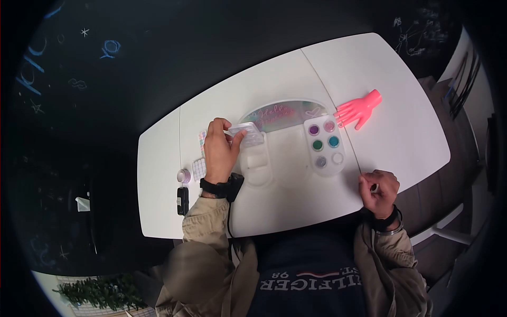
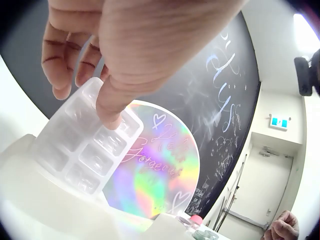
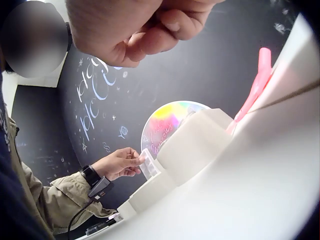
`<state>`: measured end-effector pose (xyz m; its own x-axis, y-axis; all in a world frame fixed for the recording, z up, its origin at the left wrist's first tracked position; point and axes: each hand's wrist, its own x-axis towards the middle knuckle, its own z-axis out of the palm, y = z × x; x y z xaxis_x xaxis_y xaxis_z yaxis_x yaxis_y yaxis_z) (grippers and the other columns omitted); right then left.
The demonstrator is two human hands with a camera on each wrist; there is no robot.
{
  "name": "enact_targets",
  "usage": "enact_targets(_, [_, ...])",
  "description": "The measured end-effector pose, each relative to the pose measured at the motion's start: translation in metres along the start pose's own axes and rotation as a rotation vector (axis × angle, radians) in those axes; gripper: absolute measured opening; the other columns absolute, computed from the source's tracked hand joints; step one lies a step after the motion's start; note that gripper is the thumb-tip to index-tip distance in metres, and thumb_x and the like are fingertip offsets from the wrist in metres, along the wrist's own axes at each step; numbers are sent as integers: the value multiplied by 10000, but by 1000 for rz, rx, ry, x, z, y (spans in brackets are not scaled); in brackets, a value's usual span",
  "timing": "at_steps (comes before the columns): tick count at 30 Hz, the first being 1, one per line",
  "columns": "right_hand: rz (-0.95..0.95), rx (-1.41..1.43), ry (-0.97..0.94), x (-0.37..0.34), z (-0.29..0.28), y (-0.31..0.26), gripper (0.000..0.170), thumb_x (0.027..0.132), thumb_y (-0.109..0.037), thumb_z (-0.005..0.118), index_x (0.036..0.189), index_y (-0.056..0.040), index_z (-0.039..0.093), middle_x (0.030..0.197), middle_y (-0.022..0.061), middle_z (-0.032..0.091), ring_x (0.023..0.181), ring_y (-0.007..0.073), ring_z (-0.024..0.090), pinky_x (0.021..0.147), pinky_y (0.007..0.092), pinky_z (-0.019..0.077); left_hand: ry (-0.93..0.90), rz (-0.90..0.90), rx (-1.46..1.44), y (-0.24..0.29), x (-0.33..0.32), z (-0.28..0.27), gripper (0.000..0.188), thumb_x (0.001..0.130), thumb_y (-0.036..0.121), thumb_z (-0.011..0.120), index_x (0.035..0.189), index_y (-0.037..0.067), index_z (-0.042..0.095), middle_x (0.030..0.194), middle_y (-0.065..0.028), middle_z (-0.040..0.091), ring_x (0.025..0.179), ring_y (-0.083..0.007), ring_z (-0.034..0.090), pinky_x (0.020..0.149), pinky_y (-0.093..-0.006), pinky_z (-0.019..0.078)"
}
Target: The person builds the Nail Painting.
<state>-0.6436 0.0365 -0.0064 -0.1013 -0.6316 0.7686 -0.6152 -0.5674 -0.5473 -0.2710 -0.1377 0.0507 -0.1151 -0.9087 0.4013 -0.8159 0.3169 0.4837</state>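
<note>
Left hand: thumb and fingers of the left hand (image 1: 219,152) pinch the edge of the clear case (image 1: 252,135); the fingers are bent and only as far from the thumb as the plastic between them.
Clear case: tilted, above the left part of the white stand (image 1: 288,158), with its rows of small cups showing in the left wrist view; whether its lower edge touches the stand I cannot tell.
Right hand: the right hand (image 1: 380,191) is near the table's front edge, well apart from the case; its fingers are curled in toward the thumb, with nothing seen in their hold.
Shiny panel: at the back of the stand is a rainbow panel (image 1: 282,117) with looping letters and hearts.
Pots: six round pots (image 1: 317,145) sit in the stand's right part; purple, pink, green, teal, grey and pale.
Pink model hand: the model hand (image 1: 360,110) lies just beyond the pots, palm and fingers toward the stand.
Left of stand: a white grid tray (image 1: 198,169), a round jar (image 1: 183,176) and a black box (image 1: 182,201) lie on the white table (image 1: 253,216).
</note>
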Motion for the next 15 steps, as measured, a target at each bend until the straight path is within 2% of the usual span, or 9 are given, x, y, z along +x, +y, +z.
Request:
enact_targets(10, [17, -11, -7, -1, -1, 0, 165, 833, 89, 810, 898, -29, 714, 569, -1, 543, 451, 125, 543, 469, 258, 384, -11, -36, 22, 5, -1, -9, 425, 902, 251, 930, 983, 23, 581, 793, -91, 675, 637, -188, 680, 607, -332, 555])
enact_targets(15, [23, -17, 0, -1, 0, 0, 165, 835, 88, 810, 904, -29, 718, 572, 1, 548, 456, 122, 541, 471, 259, 378, -30, -28, 78, 8, 4, -15, 410, 907, 257, 925, 953, 23, 592, 772, -88, 683, 639, -187, 688, 598, -330, 554])
